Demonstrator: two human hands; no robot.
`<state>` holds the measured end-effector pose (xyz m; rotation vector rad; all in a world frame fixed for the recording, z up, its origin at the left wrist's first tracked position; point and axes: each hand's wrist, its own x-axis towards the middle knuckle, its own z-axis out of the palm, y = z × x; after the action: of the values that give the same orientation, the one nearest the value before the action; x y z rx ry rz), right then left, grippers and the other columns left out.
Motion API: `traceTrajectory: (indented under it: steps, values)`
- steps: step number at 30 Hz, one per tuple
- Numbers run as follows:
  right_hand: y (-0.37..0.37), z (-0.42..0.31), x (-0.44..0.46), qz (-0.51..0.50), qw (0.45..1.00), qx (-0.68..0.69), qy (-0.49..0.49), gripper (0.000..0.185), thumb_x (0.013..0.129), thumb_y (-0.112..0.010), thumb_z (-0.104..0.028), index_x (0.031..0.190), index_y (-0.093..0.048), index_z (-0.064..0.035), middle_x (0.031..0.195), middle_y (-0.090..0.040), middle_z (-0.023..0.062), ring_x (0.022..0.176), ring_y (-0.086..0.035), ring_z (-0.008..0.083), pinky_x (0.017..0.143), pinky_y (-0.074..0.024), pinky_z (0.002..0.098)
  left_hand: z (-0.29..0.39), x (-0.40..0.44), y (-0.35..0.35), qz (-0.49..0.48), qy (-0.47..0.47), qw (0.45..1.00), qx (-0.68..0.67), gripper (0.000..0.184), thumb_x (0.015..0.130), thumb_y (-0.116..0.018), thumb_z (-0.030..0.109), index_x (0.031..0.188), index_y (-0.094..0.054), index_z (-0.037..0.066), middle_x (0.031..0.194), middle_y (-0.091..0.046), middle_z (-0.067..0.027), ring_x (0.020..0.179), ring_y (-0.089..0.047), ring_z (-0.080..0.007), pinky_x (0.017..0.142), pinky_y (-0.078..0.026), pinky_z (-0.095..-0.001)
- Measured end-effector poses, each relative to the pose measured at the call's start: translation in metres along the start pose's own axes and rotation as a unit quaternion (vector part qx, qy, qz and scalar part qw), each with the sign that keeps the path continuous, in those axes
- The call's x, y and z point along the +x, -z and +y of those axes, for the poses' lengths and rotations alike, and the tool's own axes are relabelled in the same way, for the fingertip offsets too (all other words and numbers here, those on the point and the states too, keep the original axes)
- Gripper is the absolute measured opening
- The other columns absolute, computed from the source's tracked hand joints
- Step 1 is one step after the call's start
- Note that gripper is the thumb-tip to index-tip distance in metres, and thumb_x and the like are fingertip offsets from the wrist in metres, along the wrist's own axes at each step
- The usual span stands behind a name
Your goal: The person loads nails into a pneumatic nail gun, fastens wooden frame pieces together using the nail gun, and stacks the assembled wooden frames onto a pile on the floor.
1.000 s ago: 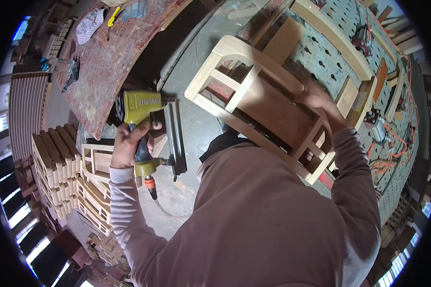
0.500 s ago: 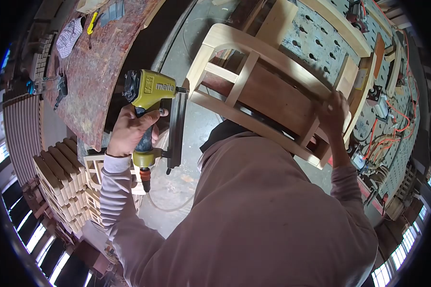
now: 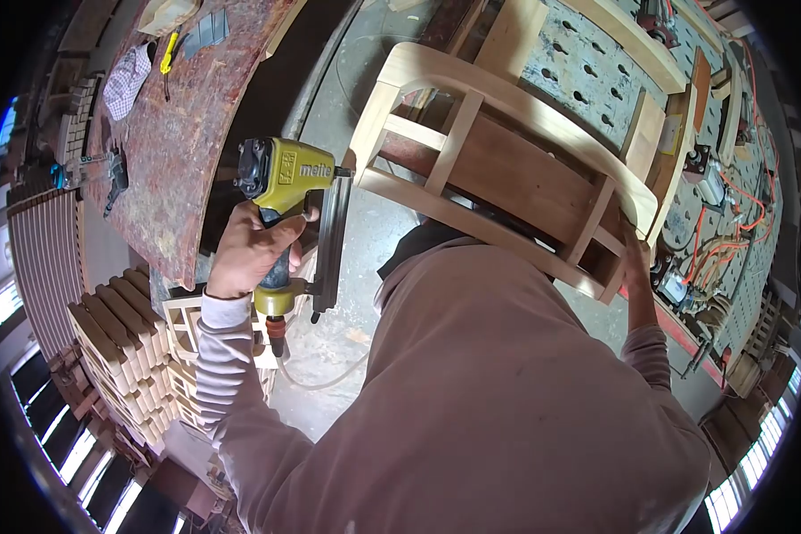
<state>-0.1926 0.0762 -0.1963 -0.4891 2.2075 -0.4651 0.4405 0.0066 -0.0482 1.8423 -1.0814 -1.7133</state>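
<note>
My left hand [image 3: 251, 251] is wrapped round the black grip of a yellow-green nail gun [image 3: 287, 178]. The gun's nose points right, at the left end of a wooden frame [image 3: 507, 111] with a brown panel [image 3: 521, 178] and short crossbars. A hose hangs from the gun's lower end. At the frame's right end, my right hand [image 3: 636, 258] holds its edge; the fingers are partly hidden behind the wood. The frame lies tilted between my body and the perforated bench.
A worn reddish table [image 3: 173, 142] at upper left bears a yellow knife [image 3: 169, 53] and a checked cloth [image 3: 126, 82]. Stacked wooden parts [image 3: 120, 347] stand at lower left. The perforated bench [image 3: 587, 71] at right carries clamps and orange hoses.
My right hand has moved from the frame's upper side down to its right end. The frame has turned slightly, and the nail gun has come up close to its left end.
</note>
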Motion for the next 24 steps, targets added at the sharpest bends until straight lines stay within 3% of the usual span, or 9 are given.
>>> traceTrajectory:
  steps: [3,7,12,17,24]
  values:
    - [-0.009,0.003,-0.008,0.017,0.995,0.092,0.046,0.056,0.084,-0.072,-0.049,0.100,-0.069,0.0042,0.083,-0.061,0.0080,0.075,-0.054,0.0158,0.066,-0.0437,0.0285,-0.014,0.003,0.004,0.000,0.002,1.000,-0.010,0.028,0.091,-0.067,0.003,0.094,-0.040,-0.004,0.096,-0.070,-0.0150,0.054,-0.060,-0.0175,0.048,-0.049,-0.0269]
    - [-0.024,-0.015,-0.029,0.062,0.978,0.170,0.099,0.058,0.083,-0.073,-0.048,0.103,-0.069,0.0069,0.086,-0.062,0.0087,0.076,-0.054,0.0162,0.064,-0.0426,0.0282,-0.043,0.012,0.021,-0.076,-0.152,0.981,0.092,0.023,0.090,-0.067,0.002,0.092,-0.045,-0.005,0.097,-0.071,-0.0137,0.054,-0.060,-0.0167,0.048,-0.049,-0.0265]
    - [-0.007,-0.011,-0.018,0.022,0.996,0.081,0.014,0.057,0.084,-0.074,-0.042,0.112,-0.068,0.0073,0.097,-0.066,0.0106,0.087,-0.058,0.0169,0.075,-0.0445,0.0270,-0.006,-0.005,-0.002,-0.006,-0.021,0.998,0.052,0.014,0.090,-0.065,0.000,0.092,-0.052,-0.006,0.096,-0.070,-0.0139,0.053,-0.059,-0.0169,0.047,-0.049,-0.0267]
    - [-0.009,-0.005,-0.015,0.012,0.994,0.105,0.022,0.055,0.085,-0.075,-0.038,0.115,-0.067,0.0068,0.105,-0.067,0.0119,0.097,-0.059,0.0178,0.083,-0.0439,0.0260,0.010,-0.002,0.001,-0.024,-0.042,0.997,0.066,0.009,0.090,-0.064,0.000,0.094,-0.058,-0.006,0.091,-0.070,-0.0126,0.052,-0.058,-0.0161,0.047,-0.049,-0.0262]
    - [-0.018,0.016,-0.013,0.012,0.982,0.159,0.104,0.056,0.088,-0.073,-0.037,0.123,-0.062,0.0060,0.111,-0.067,0.0128,0.100,-0.061,0.0193,0.088,-0.0450,0.0277,0.066,0.035,-0.009,-0.040,-0.100,0.989,0.097,0.011,0.090,-0.064,0.002,0.097,-0.065,-0.006,0.080,-0.068,-0.0107,0.050,-0.057,-0.0148,0.046,-0.048,-0.0252]
